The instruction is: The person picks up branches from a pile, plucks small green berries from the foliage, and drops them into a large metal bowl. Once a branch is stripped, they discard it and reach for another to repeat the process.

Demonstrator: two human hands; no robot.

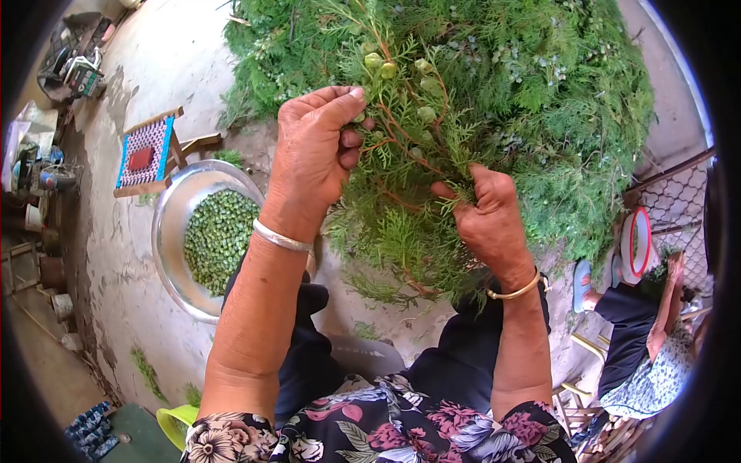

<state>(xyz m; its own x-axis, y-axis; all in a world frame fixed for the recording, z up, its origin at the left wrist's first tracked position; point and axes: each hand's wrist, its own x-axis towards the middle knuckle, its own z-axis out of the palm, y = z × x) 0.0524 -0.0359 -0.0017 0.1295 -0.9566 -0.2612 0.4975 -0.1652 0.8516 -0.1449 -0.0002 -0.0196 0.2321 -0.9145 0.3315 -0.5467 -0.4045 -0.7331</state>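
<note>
My right hand [494, 220] is closed around a leafy conifer branch [409, 150] and holds it up before me. Round green cones [387, 70] hang among its scale-like leaves. At the branch's left side my left hand [318, 143] pinches, with a small green cone [359, 117] partly showing by the thumb tip. Its other fingers are curled in. To the left on the ground stands a wide metal basin [171, 212], and a heap of picked green cones [220, 239] lies in it.
A large pile of cut conifer branches [556, 100] spreads ahead. A small woven stool [147, 154] stands behind the basin, with a reddish block [141, 159] on it. At right sits another person [648, 363] near a red-rimmed tub [637, 243]. A yellow-green container [176, 423] is at lower left.
</note>
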